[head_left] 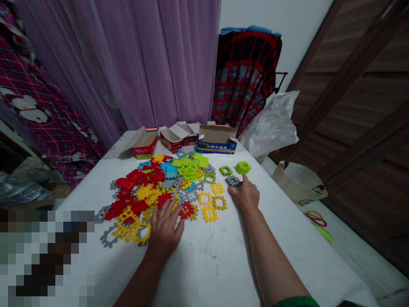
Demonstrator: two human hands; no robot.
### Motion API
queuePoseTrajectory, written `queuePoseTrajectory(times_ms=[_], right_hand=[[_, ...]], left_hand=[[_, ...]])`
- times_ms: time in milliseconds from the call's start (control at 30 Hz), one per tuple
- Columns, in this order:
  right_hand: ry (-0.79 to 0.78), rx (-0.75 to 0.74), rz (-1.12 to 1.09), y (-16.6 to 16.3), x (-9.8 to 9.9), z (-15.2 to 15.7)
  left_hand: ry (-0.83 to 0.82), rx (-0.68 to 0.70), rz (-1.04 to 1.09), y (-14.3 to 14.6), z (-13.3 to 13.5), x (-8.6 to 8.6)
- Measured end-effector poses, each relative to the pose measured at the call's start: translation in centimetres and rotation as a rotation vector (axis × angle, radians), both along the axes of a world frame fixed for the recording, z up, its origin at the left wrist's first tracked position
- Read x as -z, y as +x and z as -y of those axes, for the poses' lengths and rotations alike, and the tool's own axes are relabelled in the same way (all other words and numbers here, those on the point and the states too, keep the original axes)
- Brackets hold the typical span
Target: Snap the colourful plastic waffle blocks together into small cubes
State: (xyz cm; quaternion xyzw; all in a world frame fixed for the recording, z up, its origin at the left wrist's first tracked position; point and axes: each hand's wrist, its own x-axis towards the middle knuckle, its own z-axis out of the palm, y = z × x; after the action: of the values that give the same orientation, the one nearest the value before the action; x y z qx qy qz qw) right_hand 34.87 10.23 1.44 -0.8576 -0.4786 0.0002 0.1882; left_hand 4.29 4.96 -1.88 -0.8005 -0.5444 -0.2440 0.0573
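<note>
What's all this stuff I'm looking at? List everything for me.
interlocking square plastic tiles: dozens; red, yellow, green, blue, grey; heaped mid-table
grey plastic tile: one; grey; just right of the heap
green plastic tiles: two pieces; bright green; beyond the grey one
open cardboard boxes: at least three; red, and one blue-and-white; far table edge
white table: one; white; under it all
purple curtain: one; purple; behind the table
checked cloth: one; red and black; hanging right of the curtain
clear plastic bag: one; far right corner
beige bag: one; floor, right
left hand: flat on the heap's near edge
right hand: fingertips at the grey tile
</note>
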Motion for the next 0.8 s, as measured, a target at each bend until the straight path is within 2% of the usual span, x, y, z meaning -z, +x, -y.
queuePoseTrajectory(times_ms=[100,167,300,367,433,633,800], right_hand=[[0.204,-0.04,-0.015,0.1,0.3,0.4],[0.302,-0.124,-0.086,0.0,0.5,1.1],[0.217,-0.442,-0.305,-0.7,1.6,3.0],[0.188,-0.591,-0.33,-1.0,2.1,3.8],[0.177,-0.668,-0.313,-1.1,2.4,4.3],[0.128,-0.658,-0.282,-1.4,2.2,4.6],[0.169,-0.588,-0.436,-0.6,2.2,4.7]], left_hand=[[-0.009,-0.001,0.0,0.0,0.0,-0.1],[-0.012,0.0,-0.002,0.0,0.0,-0.1],[-0.039,0.02,-0.014,-0.4,-0.3,0.1],[-0.063,0.035,-0.022,-0.6,-0.5,0.2],[-0.082,0.04,-0.027,-0.8,-0.6,0.2],[-0.097,0.025,-0.003,-0.4,-0.3,-0.3],[-0.081,-0.003,0.027,0.0,0.0,-0.7]])
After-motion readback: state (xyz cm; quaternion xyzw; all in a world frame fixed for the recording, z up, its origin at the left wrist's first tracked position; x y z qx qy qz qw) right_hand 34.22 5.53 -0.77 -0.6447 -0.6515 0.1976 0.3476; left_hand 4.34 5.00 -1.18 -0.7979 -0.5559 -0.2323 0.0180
